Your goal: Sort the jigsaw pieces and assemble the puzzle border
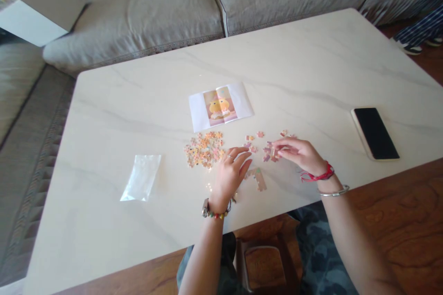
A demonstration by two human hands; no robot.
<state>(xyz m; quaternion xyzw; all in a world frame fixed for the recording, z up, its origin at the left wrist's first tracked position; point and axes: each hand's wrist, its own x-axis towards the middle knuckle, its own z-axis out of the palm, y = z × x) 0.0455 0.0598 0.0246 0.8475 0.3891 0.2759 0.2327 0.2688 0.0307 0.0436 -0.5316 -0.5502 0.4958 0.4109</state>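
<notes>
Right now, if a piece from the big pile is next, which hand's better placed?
Left, probably: the left hand is beside the big pile; the right hand is farther off, at the purplish pieces.

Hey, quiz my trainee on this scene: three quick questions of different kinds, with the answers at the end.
1. True or false: the plastic bag lies to the right of the printed sheet.
2. The phone lies with its screen: A) lit, B) dark, C) face down.
3. Which hand is nearer the bigger pile of puzzle pieces?

Key: 1. False. 2. B. 3. The left hand.
</notes>
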